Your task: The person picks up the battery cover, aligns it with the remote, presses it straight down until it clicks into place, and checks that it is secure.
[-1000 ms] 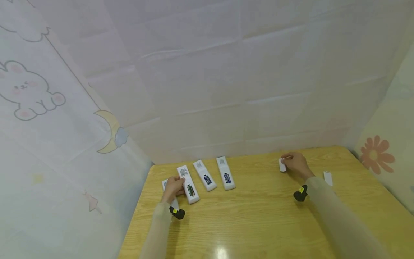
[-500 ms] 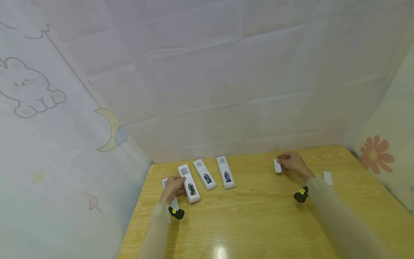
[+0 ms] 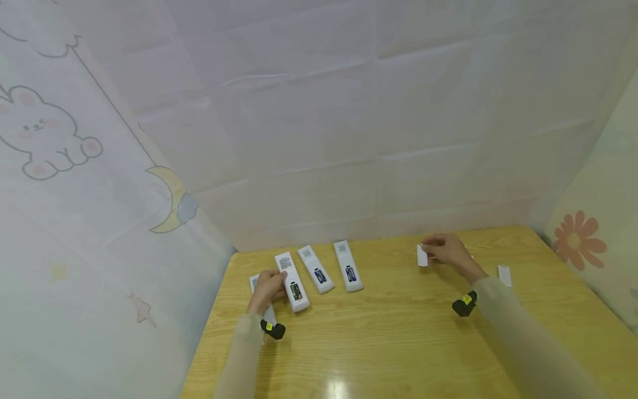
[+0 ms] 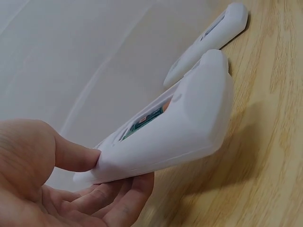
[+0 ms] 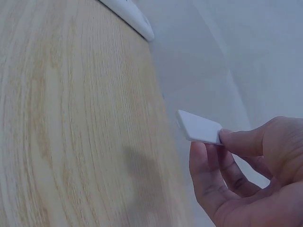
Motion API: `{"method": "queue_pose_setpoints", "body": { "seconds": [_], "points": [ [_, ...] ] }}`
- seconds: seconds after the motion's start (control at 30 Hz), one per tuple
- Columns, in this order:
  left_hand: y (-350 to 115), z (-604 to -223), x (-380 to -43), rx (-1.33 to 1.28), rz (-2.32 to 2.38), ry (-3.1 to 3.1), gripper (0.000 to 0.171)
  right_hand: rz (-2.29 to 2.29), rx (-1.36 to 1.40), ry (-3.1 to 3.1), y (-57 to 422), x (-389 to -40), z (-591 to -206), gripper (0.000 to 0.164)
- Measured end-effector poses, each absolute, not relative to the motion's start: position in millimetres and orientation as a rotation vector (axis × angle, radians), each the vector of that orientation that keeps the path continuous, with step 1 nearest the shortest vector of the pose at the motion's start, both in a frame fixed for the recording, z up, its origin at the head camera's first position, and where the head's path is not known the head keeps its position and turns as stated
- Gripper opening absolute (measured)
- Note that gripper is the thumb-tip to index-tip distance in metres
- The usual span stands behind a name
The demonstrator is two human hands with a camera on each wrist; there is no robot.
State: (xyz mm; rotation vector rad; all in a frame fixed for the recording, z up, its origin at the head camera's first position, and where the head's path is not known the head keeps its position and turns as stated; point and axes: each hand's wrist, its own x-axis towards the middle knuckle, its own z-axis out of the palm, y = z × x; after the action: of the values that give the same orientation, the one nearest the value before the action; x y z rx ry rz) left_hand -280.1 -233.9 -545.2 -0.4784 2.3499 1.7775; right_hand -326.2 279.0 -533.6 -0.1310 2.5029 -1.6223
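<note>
My left hand [image 3: 266,289] holds a white remote control [image 3: 296,292], its back facing up and the battery bay open with batteries inside. In the left wrist view, the thumb lies on top of the remote [image 4: 189,125] and the fingers curl beneath it, with its far end raised over the table. Over the table's right part, my right hand [image 3: 449,252] pinches a small white battery cover [image 3: 422,255] between thumb and fingers. The right wrist view shows this cover [image 5: 200,127] held up above the wood, its flat face tilted.
Two more white remotes, one in the middle [image 3: 315,269] and one farther right [image 3: 348,266], lie back-up with batteries showing. Another remote [image 3: 269,316] lies partly hidden under the left hand. A second battery cover [image 3: 504,275] lies at right on the wooden table [image 3: 379,338]; a cloth-covered wall [image 3: 319,183] stands behind.
My right hand has moved a little left with the battery cover, which has turned more upright. The left hand and its remote have barely moved.
</note>
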Motion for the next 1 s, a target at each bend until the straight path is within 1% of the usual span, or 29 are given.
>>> {"method": "queue_pose_setpoints", "body": {
  "seconds": [0.13, 0.37, 0.67, 1.0],
  "points": [
    [-232.5, -548.0, -280.5, -0.478, 1.792, 2.350, 0.052, -1.649, -0.146, 2.473, 275.4, -322.6, -528.2, 0.044],
    [-228.7, -549.8, -280.9, -0.460, 1.809, 2.343, 0.056, -1.690, -0.182, 2.443, 268.2, -317.0, -519.4, 0.043],
    [-221.5, -540.1, -278.5, -0.430, 1.806, 2.348, 0.052, -1.720, -0.216, 2.435, 257.6, -312.7, -506.1, 0.042],
    [-213.9, -540.6, -278.5, -0.393, 1.806, 2.365, 0.054, -1.740, -0.237, 2.386, 240.9, -306.0, -489.8, 0.043]
  ]
}}
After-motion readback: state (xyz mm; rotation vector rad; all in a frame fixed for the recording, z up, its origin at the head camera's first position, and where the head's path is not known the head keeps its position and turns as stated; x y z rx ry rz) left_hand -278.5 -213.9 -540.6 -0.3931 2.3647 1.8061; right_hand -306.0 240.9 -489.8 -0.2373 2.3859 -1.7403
